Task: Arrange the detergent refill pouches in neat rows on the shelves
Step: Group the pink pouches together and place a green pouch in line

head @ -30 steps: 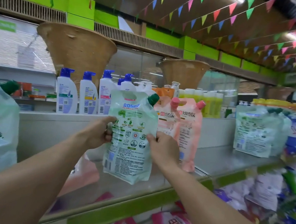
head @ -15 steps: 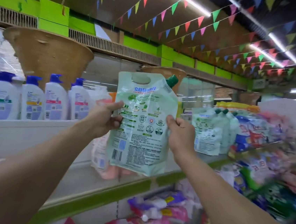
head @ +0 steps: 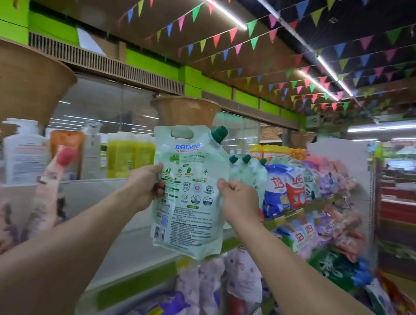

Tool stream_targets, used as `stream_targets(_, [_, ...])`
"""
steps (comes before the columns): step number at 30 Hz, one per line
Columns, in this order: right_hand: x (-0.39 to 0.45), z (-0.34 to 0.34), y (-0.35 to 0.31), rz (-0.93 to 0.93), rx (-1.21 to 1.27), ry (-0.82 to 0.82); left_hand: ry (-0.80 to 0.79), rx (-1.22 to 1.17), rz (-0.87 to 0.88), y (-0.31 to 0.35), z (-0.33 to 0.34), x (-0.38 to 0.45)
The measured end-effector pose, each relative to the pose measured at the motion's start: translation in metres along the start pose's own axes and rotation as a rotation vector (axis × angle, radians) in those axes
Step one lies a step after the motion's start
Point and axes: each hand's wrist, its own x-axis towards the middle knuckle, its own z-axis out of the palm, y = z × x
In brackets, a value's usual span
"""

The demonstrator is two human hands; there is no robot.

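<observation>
Head-height view, close, facing shelf (head: 142, 237) aisle

A supermarket's laundry aisle: a green-edged shelf (head: 138, 275) carried rows of detergent bags (head: 285, 188), spouted refill pouches (head: 247, 173) and pump bottles (head: 24, 151), while strings of coloured pennant bunting (head: 239, 42) and fluorescent strip lights (head: 319, 85) ran overhead above further stocked shelving (head: 407, 204).

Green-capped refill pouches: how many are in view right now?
4 at least. One green-capped refill pouch is held up by the left hand and right hand. Three green caps show in a row on the shelf behind the right hand; more may be hidden.
</observation>
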Motion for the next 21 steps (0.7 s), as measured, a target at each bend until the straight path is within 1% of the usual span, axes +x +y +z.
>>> stream_targets(6, [0.060, 0.016, 0.043, 0.053, -0.063, 0.027, -0.025, -0.002, -0.002, -0.027, 0.033, 0.085])
stream_targets(12, [0.106, 0.045, 0.083, 0.089, -0.106, 0.022, -0.033, -0.025, -0.029, -0.060, 0.045, 0.163])
stream_targets(16, [0.119, 0.057, 0.113, 0.127, -0.159, 0.019, -0.073, -0.020, -0.059, -0.090, 0.049, 0.194])
stream_targets(19, [0.122, 0.062, 0.133, 0.136, -0.217, -0.002, -0.100, -0.017, -0.117, -0.114, 0.049, 0.205])
stream_targets(21, [0.123, 0.063, 0.140, 0.130, -0.223, -0.004, -0.107, -0.018, -0.118, -0.121, 0.049, 0.210])
